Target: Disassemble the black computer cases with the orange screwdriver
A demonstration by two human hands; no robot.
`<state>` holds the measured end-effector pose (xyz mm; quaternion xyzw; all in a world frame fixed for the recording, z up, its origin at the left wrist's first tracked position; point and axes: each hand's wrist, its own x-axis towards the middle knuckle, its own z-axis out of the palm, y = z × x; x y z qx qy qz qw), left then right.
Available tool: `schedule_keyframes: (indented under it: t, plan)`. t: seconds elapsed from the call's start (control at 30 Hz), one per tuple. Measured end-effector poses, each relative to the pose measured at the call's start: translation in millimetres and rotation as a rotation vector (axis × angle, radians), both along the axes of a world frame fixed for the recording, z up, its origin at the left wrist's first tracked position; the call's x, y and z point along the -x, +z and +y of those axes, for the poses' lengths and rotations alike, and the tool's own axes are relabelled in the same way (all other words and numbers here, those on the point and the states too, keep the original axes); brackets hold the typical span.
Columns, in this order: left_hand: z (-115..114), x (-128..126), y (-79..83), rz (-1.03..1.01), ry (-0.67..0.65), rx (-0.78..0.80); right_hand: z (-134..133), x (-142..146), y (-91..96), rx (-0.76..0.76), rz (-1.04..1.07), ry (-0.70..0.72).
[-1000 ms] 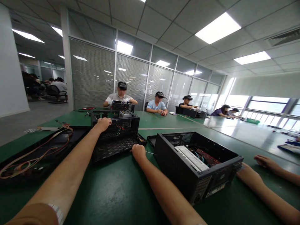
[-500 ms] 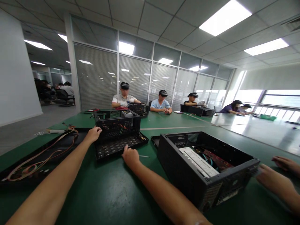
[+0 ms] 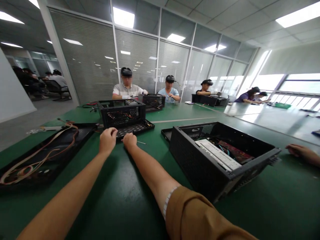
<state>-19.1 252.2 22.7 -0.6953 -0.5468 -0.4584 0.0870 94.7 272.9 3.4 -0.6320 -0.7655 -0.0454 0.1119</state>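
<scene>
My left hand (image 3: pixel 108 141) is beside the near left edge of a flat black perforated panel (image 3: pixel 140 129), its fingers curled with thumb and fingertips together. Whatever it might pinch is too small to see. Close by, my right hand (image 3: pixel 130 141) is closed at the panel's near edge, and its fingertips are hidden. A thin metal rod (image 3: pixel 142 143) shows just right of that hand; I cannot tell whether I hold it. Behind the panel stands an open black computer case (image 3: pixel 122 113) with coloured wires inside.
A black tray-like panel with loose cables (image 3: pixel 45 153) lies at left. Another open computer case (image 3: pixel 197 166) stands at right, with a neighbour's hand (image 3: pixel 303 153) beyond it. Across the green table (image 3: pixel 120 200), several people sit, some with more cases (image 3: pixel 153 101).
My left hand has moved right, from the case's left corner to near my right hand. The view has shifted, so things sit higher. One neighbour's hand has left the right-hand case.
</scene>
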Motion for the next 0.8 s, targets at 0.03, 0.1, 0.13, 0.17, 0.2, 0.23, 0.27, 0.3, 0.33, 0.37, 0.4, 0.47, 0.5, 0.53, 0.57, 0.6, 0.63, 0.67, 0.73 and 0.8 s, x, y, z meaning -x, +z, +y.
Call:
schedule_keyframes:
  t: [0.03,0.1,0.13,0.17,0.2,0.23,0.27,0.3,0.33,0.37,0.4,0.47,0.5,0.53,0.57,0.6,0.63,0.67,0.73,0.8]
  plan:
    - [-9,-8,-11.2,-0.015,-0.030,-0.004,11,0,3.5,0.018,0.001,-0.017]
    - [-23,-18,-31.9,-0.037,-0.063,0.025,31,-3,9.4,0.059,0.004,-0.048]
    - [-27,-21,-40.0,-0.042,-0.073,0.044,40,-5,11.5,0.080,0.004,-0.063]
    - [-29,-22,-46.0,-0.047,-0.078,0.056,47,-8,12.9,0.102,0.003,-0.074]
    - [-29,-22,-49.9,-0.044,-0.088,0.070,53,-12,13.8,0.123,0.000,-0.081]
    - [-29,-22,-52.1,-0.035,-0.101,0.083,57,-17,14.7,0.141,-0.006,-0.083]
    - [-27,-21,-52.9,-0.026,-0.117,0.098,58,-22,16.0,0.156,-0.014,-0.083]
    - [-25,-20,-53.0,-0.014,-0.137,0.119,56,-26,18.1,0.166,-0.026,-0.084]
    - [-24,-19,-52.9,-0.008,-0.156,0.143,52,-31,21.4,0.171,-0.039,-0.091]
    - [-22,-18,-52.8,-0.008,-0.170,0.163,45,-35,26.2,0.169,-0.054,-0.105]
    - [-21,-17,-53.0,-0.010,-0.182,0.180,37,-38,32.7,0.160,-0.068,-0.129]
    - [-20,-16,-54.1,0.004,-0.207,0.197,15,-44,50.4,0.120,-0.090,-0.191]
    - [-21,-16,-54.7,0.023,-0.218,0.198,2,-48,61.4,0.090,-0.097,-0.225]
    - [-23,-16,-55.2,0.046,-0.227,0.194,-12,-53,73.4,0.054,-0.102,-0.258]
    - [-27,-16,-55.4,0.067,-0.231,0.189,-27,-60,86.1,0.018,-0.106,-0.290]
    - [-32,-17,-55.2,0.082,-0.230,0.186,-42,-70,99.1,-0.014,-0.110,-0.321]
    - [-39,-18,-54.7,0.085,-0.223,0.185,-59,-82,111.7,-0.043,-0.114,-0.351]
    - [-48,-19,-54.0,0.076,-0.212,0.188,-75,-96,123.4,-0.059,-0.117,-0.380]
    - [-72,-25,-52.3,0.028,-0.196,0.210,-110,-130,142.3,-0.072,-0.118,-0.433]
    - [-102,-33,-50.5,-0.064,-0.196,0.243,-142,-164,153.7,-0.063,-0.112,-0.439]
